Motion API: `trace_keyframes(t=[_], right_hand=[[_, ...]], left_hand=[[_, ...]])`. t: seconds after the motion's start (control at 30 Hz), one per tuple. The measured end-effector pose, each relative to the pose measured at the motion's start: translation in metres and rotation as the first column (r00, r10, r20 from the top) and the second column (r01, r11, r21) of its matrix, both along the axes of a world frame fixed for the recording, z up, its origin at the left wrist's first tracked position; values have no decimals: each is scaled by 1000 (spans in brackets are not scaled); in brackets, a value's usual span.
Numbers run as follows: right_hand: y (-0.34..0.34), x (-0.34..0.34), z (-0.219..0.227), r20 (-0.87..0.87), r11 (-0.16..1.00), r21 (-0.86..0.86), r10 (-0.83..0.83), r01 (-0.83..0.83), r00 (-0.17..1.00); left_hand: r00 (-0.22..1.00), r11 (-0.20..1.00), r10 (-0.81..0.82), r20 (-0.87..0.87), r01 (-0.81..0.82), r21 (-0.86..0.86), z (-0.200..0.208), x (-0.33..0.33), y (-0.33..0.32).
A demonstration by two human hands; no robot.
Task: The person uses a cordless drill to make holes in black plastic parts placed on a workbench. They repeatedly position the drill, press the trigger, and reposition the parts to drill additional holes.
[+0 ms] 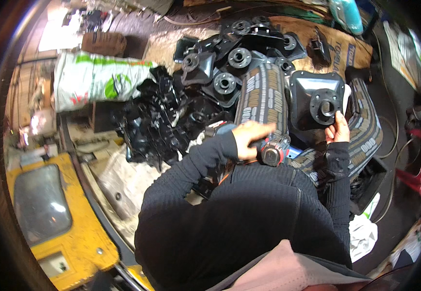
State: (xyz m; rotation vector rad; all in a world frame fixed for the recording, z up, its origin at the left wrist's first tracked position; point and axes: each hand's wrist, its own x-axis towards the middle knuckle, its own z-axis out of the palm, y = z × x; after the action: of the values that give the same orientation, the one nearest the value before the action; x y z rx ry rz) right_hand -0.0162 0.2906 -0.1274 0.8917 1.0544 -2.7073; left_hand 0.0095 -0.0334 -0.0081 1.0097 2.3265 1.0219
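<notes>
My right hand [337, 130] grips the lower right edge of a black moulded part [318, 87], a squarish plate with a raised round flange and a hole through it. The part is held up between my knees. My left hand [250, 139], slightly blurred, has its fingers stretched to the right over my lap. Right beside it lies a red and black power tool [274, 152], seen end on; the rest of it is hidden. Past my left leg, several similar black flanged parts [239, 57] are heaped together.
Tangled black plastic pieces [157, 114] are piled on the left, beside a white and green sack [99, 81]. A yellow panel with a window [60, 203] stands at lower left. Cardboard [351, 51] lies at the back right. A red metal frame [420, 169] stands far right.
</notes>
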Motion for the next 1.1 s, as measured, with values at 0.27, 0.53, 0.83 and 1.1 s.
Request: trace_keyframes(t=[0.27, 0.53, 0.83, 1.1], right_hand=[[-112, -34, 118, -104, 901, 107, 430, -420, 897], [-28, -20, -5, -20, 900, -342, 280, -270, 960], [24, 26, -26, 104, 936, -253, 277, -244, 955], [48, 26, -8, 120, 905, -255, 379, -340, 918]], left_hand=[[442, 344, 731, 520, -897, 278, -8, -29, -22], [-25, -252, 867, 498, -884, 394, -104, -115, -169], [7, -97, 930, 368, -960, 263, -207, -168, -263], [388, 388, 921, -28, -921, -33, -199, -49, -323]])
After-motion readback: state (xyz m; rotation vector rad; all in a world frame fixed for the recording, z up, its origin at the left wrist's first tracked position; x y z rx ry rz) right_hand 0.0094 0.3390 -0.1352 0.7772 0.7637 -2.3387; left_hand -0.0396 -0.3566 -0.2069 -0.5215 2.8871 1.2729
